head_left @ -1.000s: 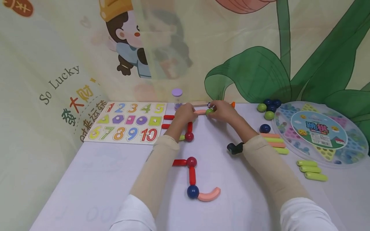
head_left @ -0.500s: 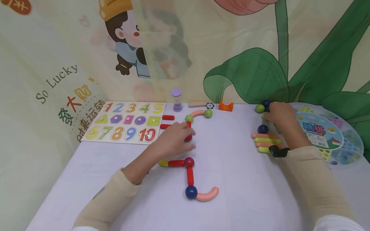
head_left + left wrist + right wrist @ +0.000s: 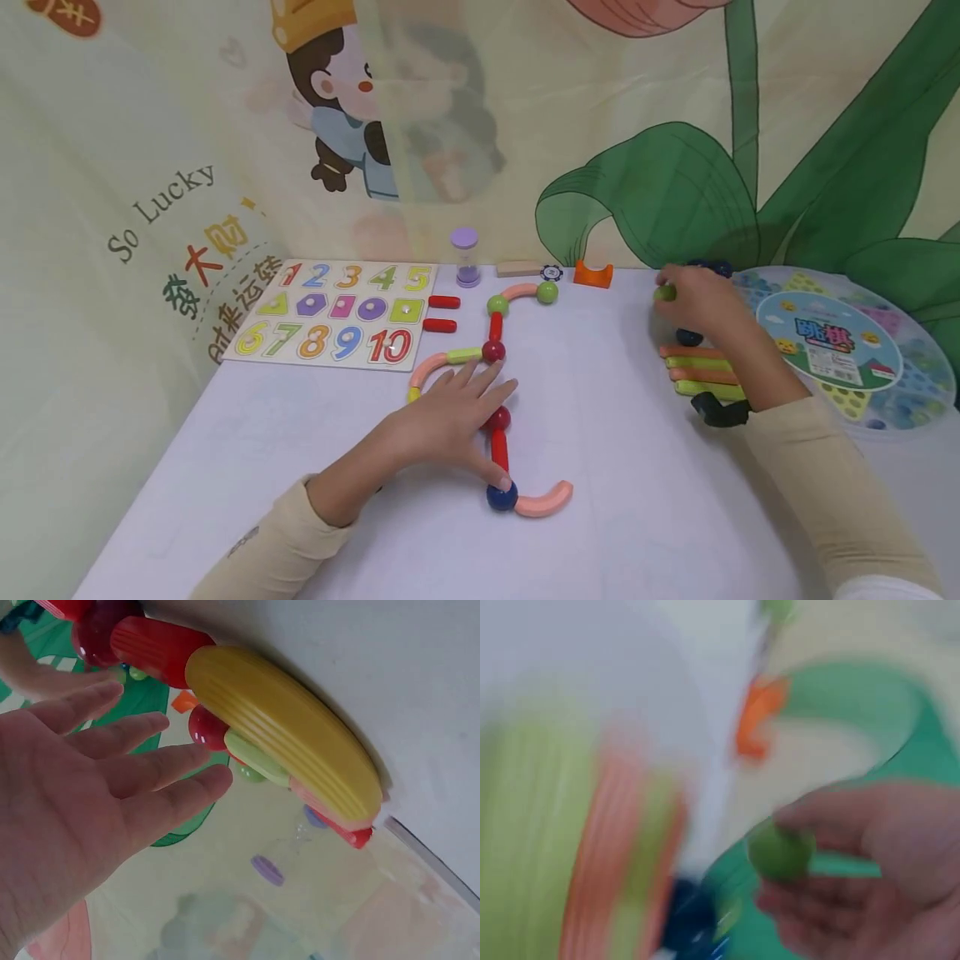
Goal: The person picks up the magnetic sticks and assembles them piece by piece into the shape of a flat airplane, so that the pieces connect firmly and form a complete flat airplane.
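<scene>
At the far left of the surface point(image 3: 600, 533) lay a number board point(image 3: 416, 340), with a pair of red rods point(image 3: 444, 302) just beside its right edge. Next came a curved pink rod point(image 3: 429, 367), joined to a straight green rod point(image 3: 465, 356) that met a red ball point(image 3: 493, 352). The left hand point(image 3: 446, 425) hovered over the linked pieces, its fingers straight and spread, holding nothing; its thumb overlapped a dark blue ball point(image 3: 502, 497) in the head view, though contact could not be told. Farther back stood an hourglass point(image 3: 467, 260), then an orange piece point(image 3: 593, 275). To its right, the right hand point(image 3: 705, 304) pinched a green ball point(image 3: 664, 293) between thumb and fingers, near a row of pink and green rods point(image 3: 705, 372). A round game board point(image 3: 828, 375) lay at the far right.
</scene>
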`<act>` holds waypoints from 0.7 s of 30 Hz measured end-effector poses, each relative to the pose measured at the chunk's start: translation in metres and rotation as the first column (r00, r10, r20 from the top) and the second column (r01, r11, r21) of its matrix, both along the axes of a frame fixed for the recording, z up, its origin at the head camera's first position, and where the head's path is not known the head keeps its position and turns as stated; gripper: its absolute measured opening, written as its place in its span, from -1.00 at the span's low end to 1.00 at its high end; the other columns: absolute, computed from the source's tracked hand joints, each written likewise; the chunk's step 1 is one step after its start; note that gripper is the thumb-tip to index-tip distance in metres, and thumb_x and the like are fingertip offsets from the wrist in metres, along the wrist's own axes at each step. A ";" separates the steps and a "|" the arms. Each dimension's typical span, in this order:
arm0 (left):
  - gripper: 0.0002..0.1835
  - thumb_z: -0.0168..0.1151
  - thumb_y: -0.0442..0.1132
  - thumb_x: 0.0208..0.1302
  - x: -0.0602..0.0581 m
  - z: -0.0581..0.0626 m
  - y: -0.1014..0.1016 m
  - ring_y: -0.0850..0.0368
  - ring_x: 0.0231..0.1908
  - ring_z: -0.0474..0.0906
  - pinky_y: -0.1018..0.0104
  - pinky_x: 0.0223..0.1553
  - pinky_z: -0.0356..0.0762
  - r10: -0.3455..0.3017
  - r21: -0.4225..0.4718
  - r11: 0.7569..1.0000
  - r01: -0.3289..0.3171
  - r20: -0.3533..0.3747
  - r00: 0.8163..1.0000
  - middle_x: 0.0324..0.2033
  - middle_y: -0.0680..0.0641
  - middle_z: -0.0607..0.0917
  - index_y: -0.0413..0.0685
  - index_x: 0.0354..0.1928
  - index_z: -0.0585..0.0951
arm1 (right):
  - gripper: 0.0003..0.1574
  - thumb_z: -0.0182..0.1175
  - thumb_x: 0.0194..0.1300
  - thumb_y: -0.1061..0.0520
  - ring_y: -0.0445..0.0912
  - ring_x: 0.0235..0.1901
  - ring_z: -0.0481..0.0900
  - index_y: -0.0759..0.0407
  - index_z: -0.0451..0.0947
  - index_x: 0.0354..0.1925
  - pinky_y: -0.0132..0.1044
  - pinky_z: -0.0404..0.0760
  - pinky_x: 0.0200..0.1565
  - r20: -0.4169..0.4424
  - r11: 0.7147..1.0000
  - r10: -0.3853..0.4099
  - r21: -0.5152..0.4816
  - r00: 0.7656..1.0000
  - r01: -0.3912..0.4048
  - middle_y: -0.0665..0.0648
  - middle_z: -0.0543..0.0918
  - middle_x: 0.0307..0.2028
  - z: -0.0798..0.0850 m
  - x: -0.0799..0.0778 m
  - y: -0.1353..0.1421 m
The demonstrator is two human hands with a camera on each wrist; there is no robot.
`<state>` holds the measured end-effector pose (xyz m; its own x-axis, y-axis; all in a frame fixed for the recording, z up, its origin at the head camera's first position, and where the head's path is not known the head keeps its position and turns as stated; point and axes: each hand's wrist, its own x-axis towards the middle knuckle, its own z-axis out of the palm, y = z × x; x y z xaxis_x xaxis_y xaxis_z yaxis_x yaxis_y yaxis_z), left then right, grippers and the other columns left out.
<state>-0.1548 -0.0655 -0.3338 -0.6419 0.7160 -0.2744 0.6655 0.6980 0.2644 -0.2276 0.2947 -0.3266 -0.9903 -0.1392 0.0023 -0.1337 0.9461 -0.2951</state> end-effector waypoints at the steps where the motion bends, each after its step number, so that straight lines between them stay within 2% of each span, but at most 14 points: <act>1: 0.18 0.22 0.49 -0.36 0.000 0.000 0.001 -0.14 0.33 -0.28 -0.19 0.20 -0.12 -0.003 -0.006 1.000 0.003 0.013 1.000 0.38 -0.04 -0.05 0.19 0.38 0.07 | -0.74 0.14 0.13 0.19 0.00 -0.40 0.45 0.23 0.52 -0.16 -0.16 0.49 -0.41 0.016 0.994 0.096 -0.051 0.995 -0.095 0.14 0.57 -0.32 0.001 0.007 -0.011; 2: 0.19 0.23 0.49 -0.37 -0.001 -0.001 0.003 -0.14 0.33 -0.30 -0.18 0.21 -0.14 -0.005 -0.012 1.000 0.005 0.022 1.000 0.38 -0.03 -0.07 0.20 0.38 0.06 | -0.71 0.15 0.14 0.20 -0.04 -0.37 0.47 0.19 0.53 -0.11 -0.19 0.52 -0.36 0.045 0.974 0.205 -0.104 0.978 -0.200 0.10 0.58 -0.26 0.002 0.016 -0.023; 3: 0.20 0.22 0.50 -0.38 -0.001 -0.001 0.004 -0.14 0.33 -0.31 -0.17 0.21 -0.15 -0.008 -0.018 1.000 0.009 0.026 1.000 0.38 -0.03 -0.09 0.21 0.38 0.05 | -0.69 0.15 0.15 0.22 -0.07 -0.35 0.47 0.15 0.53 -0.08 -0.22 0.53 -0.33 0.076 0.935 0.330 -0.165 0.941 -0.315 0.06 0.57 -0.23 0.001 0.025 -0.035; 5: 0.21 0.21 0.52 -0.40 -0.003 -0.001 0.006 -0.14 0.33 -0.32 -0.17 0.22 -0.16 -0.012 -0.021 1.000 0.013 0.029 1.000 0.38 -0.03 -0.09 0.21 0.39 0.05 | -0.67 0.18 0.15 0.24 -0.13 -0.31 0.48 0.04 0.55 -0.07 -0.30 0.54 -0.30 0.143 0.820 0.545 -0.298 0.826 -0.489 -0.02 0.56 -0.19 -0.004 0.046 -0.059; 6: 0.22 0.20 0.52 -0.41 -0.004 -0.001 0.007 -0.14 0.33 -0.33 -0.16 0.22 -0.17 -0.015 -0.022 1.000 0.016 0.029 0.999 0.38 -0.03 -0.10 0.21 0.39 0.05 | -0.67 0.18 0.16 0.24 -0.16 -0.28 0.47 -0.01 0.56 -0.08 -0.31 0.54 -0.26 0.175 0.763 0.623 -0.352 0.762 -0.542 -0.06 0.54 -0.17 -0.006 0.058 -0.070; 7: 0.22 0.19 0.53 -0.41 -0.004 -0.001 0.007 -0.14 0.33 -0.33 -0.16 0.22 -0.18 -0.016 -0.022 1.000 0.017 0.029 0.999 0.38 -0.03 -0.10 0.21 0.39 0.05 | -0.66 0.18 0.16 0.23 -0.19 -0.27 0.46 -0.07 0.56 -0.09 -0.33 0.53 -0.24 0.209 0.720 0.676 -0.392 0.707 -0.573 -0.10 0.52 -0.18 -0.009 0.068 -0.080; 8: 0.22 0.18 0.54 -0.41 -0.004 -0.001 0.007 -0.14 0.33 -0.33 -0.16 0.22 -0.18 -0.017 -0.022 1.000 0.018 0.027 0.999 0.38 -0.03 -0.10 0.21 0.39 0.05 | -0.66 0.20 0.15 0.20 -0.21 -0.24 0.44 -0.13 0.57 -0.10 -0.36 0.52 -0.22 0.235 0.690 0.711 -0.415 0.663 -0.593 -0.13 0.50 -0.17 -0.013 0.078 -0.089; 9: 0.22 0.17 0.55 -0.41 -0.004 -0.001 0.007 -0.14 0.33 -0.34 -0.16 0.22 -0.19 -0.019 -0.021 1.000 0.020 0.024 1.000 0.38 -0.03 -0.10 0.21 0.39 0.05 | -0.66 0.23 0.13 0.17 -0.23 -0.22 0.43 -0.17 0.57 -0.12 -0.37 0.51 -0.20 0.250 0.667 0.735 -0.428 0.630 -0.609 -0.14 0.48 -0.17 -0.016 0.087 -0.097; 10: 0.21 0.16 0.55 -0.40 -0.004 -0.002 0.007 -0.14 0.33 -0.34 -0.17 0.22 -0.19 -0.020 -0.019 1.000 0.020 0.021 1.000 0.38 -0.04 -0.09 0.20 0.38 0.06 | -0.67 0.26 0.12 0.13 -0.25 -0.20 0.41 -0.22 0.57 -0.13 -0.40 0.50 -0.17 0.265 0.664 0.741 -0.426 0.617 -0.615 -0.16 0.46 -0.16 -0.019 0.095 -0.103; 11: 0.21 0.15 0.55 -0.40 -0.004 -0.002 0.007 -0.14 0.33 -0.34 -0.17 0.22 -0.19 -0.020 -0.020 1.000 0.020 0.019 1.000 0.38 -0.04 -0.09 0.20 0.38 0.06 | -0.67 0.28 0.10 0.08 -0.27 -0.18 0.40 -0.26 0.58 -0.15 -0.41 0.49 -0.15 0.273 0.667 0.740 -0.411 0.615 -0.621 -0.17 0.44 -0.15 -0.022 0.102 -0.108; 14: 0.21 0.15 0.55 -0.40 -0.004 -0.002 0.007 -0.15 0.33 -0.34 -0.18 0.21 -0.19 -0.014 -0.025 1.000 0.014 0.017 1.000 0.38 -0.04 -0.09 0.18 0.38 0.07 | -0.70 0.34 0.02 -0.04 -0.30 -0.19 0.39 -0.34 0.58 -0.21 -0.44 0.48 -0.15 0.252 0.679 0.732 -0.353 0.633 -0.644 -0.18 0.40 -0.16 -0.029 0.115 -0.117; 17: 0.21 0.15 0.55 -0.40 -0.003 -0.002 0.006 -0.15 0.33 -0.33 -0.19 0.21 -0.19 -0.004 -0.036 0.999 0.004 0.014 1.000 0.38 -0.04 -0.08 0.17 0.38 0.07 | -0.74 0.34 0.01 -0.09 -0.33 -0.28 0.40 -0.37 0.58 -0.25 -0.47 0.48 -0.23 0.229 0.693 0.719 -0.308 0.657 -0.652 -0.20 0.41 -0.24 -0.032 0.121 -0.120; 21: 0.21 0.14 0.55 -0.38 -0.002 -0.002 0.005 -0.14 0.33 -0.33 -0.19 0.21 -0.19 0.002 -0.043 0.999 -0.002 0.013 1.000 0.38 -0.04 -0.08 0.17 0.38 0.07 | -0.78 0.29 0.07 -0.11 -0.36 -0.36 0.41 -0.32 0.56 -0.23 -0.47 0.48 -0.30 0.229 0.688 0.723 -0.323 0.652 -0.649 -0.24 0.43 -0.31 -0.031 0.126 -0.117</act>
